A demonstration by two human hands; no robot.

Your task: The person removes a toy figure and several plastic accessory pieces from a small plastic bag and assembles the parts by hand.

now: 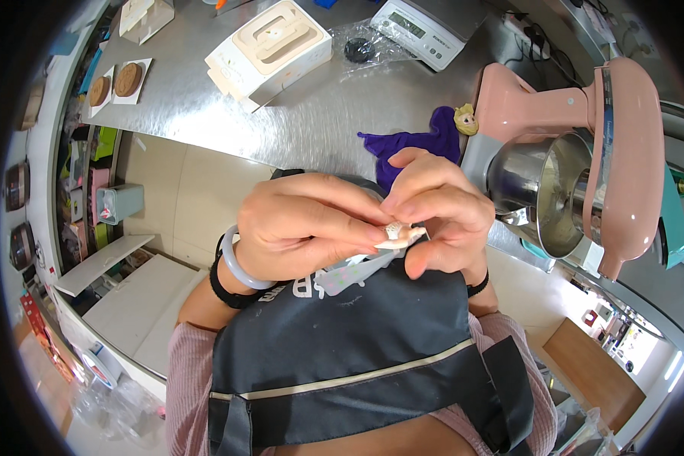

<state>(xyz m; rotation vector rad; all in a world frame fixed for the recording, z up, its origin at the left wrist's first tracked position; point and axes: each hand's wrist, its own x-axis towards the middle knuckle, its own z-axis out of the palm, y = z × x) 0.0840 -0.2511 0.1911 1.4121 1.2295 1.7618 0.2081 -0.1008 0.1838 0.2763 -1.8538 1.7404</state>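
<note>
Both my hands are raised in front of my dark apron. My left hand is closed, pinching a small cream-and-peach piece between thumb and fingertips; its exact kind is too small to make out. Curved around the piece's other side is my right hand, its thumb held apart from the fingers. The right fingertips come close to the left ones, and I see nothing gripped between them. Below the left fingers hangs a translucent strip with pale coloured dots; what holds it is hidden.
A pink stand mixer with a metal bowl stands right. On the steel table are a cream box, a digital scale, a purple cloth, a small yellowish figure head and two round brown biscuits.
</note>
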